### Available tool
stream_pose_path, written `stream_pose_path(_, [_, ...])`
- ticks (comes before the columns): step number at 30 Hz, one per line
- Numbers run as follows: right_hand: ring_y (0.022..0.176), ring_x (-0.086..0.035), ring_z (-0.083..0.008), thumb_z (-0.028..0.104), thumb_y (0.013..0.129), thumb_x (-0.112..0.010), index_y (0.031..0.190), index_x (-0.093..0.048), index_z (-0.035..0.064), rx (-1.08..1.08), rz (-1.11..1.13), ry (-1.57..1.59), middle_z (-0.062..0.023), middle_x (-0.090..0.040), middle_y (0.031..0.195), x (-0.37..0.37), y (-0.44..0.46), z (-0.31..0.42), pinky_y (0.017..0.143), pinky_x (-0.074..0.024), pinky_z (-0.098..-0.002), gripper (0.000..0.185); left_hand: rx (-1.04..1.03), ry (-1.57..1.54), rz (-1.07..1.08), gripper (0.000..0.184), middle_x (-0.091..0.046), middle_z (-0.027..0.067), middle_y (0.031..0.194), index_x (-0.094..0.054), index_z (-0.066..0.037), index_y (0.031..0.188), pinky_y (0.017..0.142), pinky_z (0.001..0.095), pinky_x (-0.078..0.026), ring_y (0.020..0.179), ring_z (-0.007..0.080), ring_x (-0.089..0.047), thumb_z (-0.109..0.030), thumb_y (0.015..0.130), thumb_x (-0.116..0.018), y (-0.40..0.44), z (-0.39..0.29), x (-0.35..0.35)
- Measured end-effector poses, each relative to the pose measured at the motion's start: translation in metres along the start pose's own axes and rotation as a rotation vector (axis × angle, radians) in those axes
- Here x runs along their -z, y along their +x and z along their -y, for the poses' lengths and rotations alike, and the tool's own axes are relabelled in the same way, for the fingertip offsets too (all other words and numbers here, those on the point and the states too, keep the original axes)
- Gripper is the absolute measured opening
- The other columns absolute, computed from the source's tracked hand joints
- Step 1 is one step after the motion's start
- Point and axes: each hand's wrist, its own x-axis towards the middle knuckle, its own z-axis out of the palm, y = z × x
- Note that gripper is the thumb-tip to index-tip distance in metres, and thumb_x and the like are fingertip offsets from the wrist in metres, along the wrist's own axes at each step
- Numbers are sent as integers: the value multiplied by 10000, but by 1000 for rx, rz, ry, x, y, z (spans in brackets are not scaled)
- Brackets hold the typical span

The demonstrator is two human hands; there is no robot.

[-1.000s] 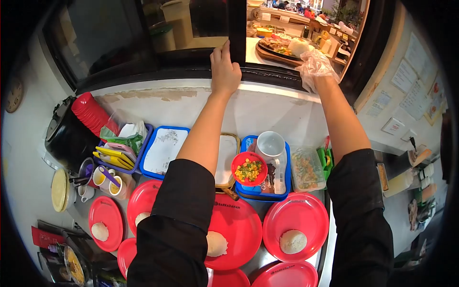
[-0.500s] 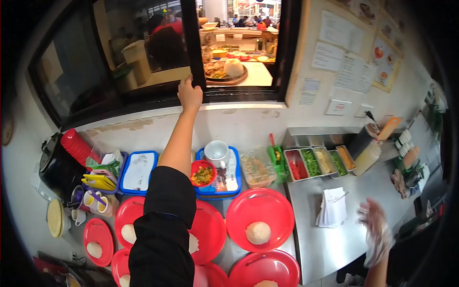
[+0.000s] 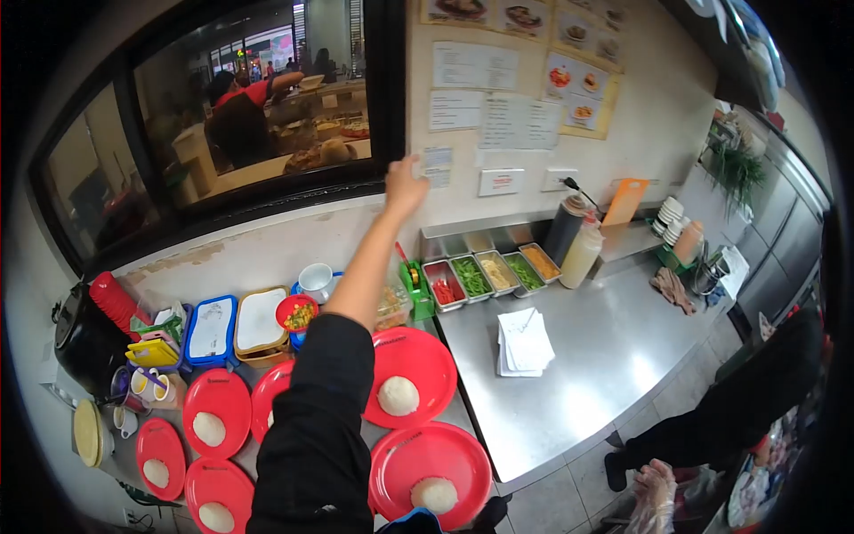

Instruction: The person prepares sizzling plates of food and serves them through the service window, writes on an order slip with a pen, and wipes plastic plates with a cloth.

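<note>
My left hand is bare and open, its fingers at the right edge of the dark window frame. The glass is closed across the opening, and behind it a plate with food and a rice mound shows dimly. Low at the right is my right hand in a clear plastic glove, loosely open and slightly blurred, with nothing visible in it. Below my left arm, red plates each hold a mound of rice. A red bowl of diced vegetables stands near a white mug.
A steel counter on the right holds paper slips, metal trays of toppings and sauce bottles. A person in dark trousers stands at the right. Another person shows beyond the glass. Lidded boxes line the wall.
The window pane has slid right and shut, with my left hand moving along with it. My gloved right hand has left the opening and dropped to the lower right. The view has swung right.
</note>
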Motion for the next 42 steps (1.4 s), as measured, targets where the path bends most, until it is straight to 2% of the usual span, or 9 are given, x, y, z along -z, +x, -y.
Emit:
stream_pose_path(6, [808, -609, -211, 50, 731, -560, 1047, -559, -9, 372, 204, -1192, -137, -630, 918, 47, 27, -28, 742, -489, -334, 321, -159, -599, 1078, 359, -578, 48, 1002, -463, -103, 1219, 815, 278, -443, 904, 139, -545, -139, 868, -534, -245, -185, -72])
stream_pose_path(12, [799, -638, -215, 120, 690, -645, 1045, -566, -9, 56, 261, -698, -150, -644, 925, 202, 123, -130, 704, -504, -290, 386, -337, -91, 2053, 575, -522, 157, 1210, -340, -137, 1351, 908, 340, -401, 1078, 279, -521, -404, 872, -512, -438, -269, -142])
stream_pose_path(16, [649, -637, -184, 147, 771, -585, 826, -644, 10, -262, 118, -832, -115, -625, 625, 241, 147, -145, 535, -476, -301, 159, -21, -250, 1486, 524, -534, 166, 1185, -422, -82, 1294, 873, 353, -432, 1026, 270, -549, -304, 844, -574, -444, -257, -162])
stream_pose_path(18, [608, -631, -178, 151, 794, -543, 709, -658, 33, 330, 396, -1497, -95, -574, 495, 261, 180, -164, 504, -453, -304, 185, 66, -194, 1060, 487, -550, 150, 1161, -472, -16, 1228, 860, 352, -440, 976, 251, -565, -212, 809, -624, -420, -236, -171])
stream_pose_path(23, [887, -617, -306, 93, 703, -612, 1133, -523, -17, 79, 133, -883, -216, -612, 1003, 226, 206, -155, 730, -485, -365, 453, 346, 168, 146, 648, -505, 213, 1183, -440, 19, 1224, 934, 374, -384, 1074, 338, -500, -248, 704, -718, -342, -102, -197])
stream_pose_path(27, [982, -584, -321, 78, 683, -630, 1103, -545, -31, 177, 211, -1119, -222, -603, 1030, 195, 254, -121, 848, -459, -365, 442, 565, 29, 44, 960, -471, 257, 1216, -245, 29, 1344, 978, 381, -340, 1142, 360, -457, -375, 645, -764, -323, -1, -220])
stream_pose_path(30, [987, -575, -342, 119, 704, -612, 1058, -568, -40, 157, 144, -1005, -233, -600, 1025, 177, 289, -88, 872, -442, -388, 391, 410, 249, 115, 735, -469, 211, 1201, -405, -319, 1313, 965, 417, -324, 1150, 372, -401, -388, 666, -747, -319, -26, -223])
stream_pose_path(33, [979, -575, -338, 117, 742, -579, 1018, -582, -33, 316, 64, -962, -220, -607, 1008, 139, 340, -37, 869, -438, -397, 314, 166, 394, -9, 197, -553, 100, 1039, -696, -76, 867, 884, 378, -357, 1038, 288, -423, -241, 763, -667, -317, -61, -235])
stream_pose_path(42, [1080, -487, -361, 345, 754, -668, 1178, -478, -5, 1203, 103, -1123, -214, -519, 1155, -26, 623, 115, 914, -388, -388, 581, 219, 337, -84, 112, -545, 126, 724, -616, 24, 781, 670, 328, -398, 718, 260, -506, -88, 790, -612, -338, -132, -150])
